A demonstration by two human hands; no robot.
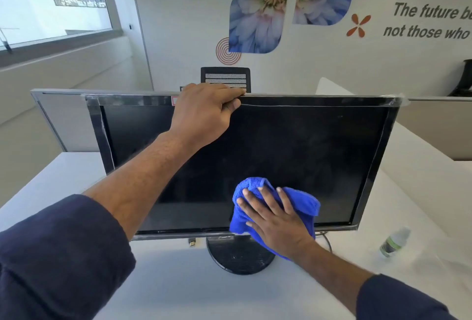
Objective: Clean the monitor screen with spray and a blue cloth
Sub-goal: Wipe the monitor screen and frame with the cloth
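A black monitor (306, 146) with a dark screen stands on a round base on the white desk (178, 281). My left hand (204, 113) grips the monitor's top edge near its middle, fingers curled over the bezel. My right hand (275, 220) lies flat with fingers spread, pressing a crumpled blue cloth (304, 202) against the lower middle of the screen. Part of the cloth hangs over the bottom bezel. A small clear spray bottle (394, 242) with a green label stands on the desk to the right of the monitor, apart from both hands.
A cable (328, 239) runs down behind the monitor's lower right, and a small connector (192, 242) hangs below the bottom bezel. A desk partition (63, 115) stands behind the monitor. A black chair back (226, 78) rises beyond it, before a decorated wall.
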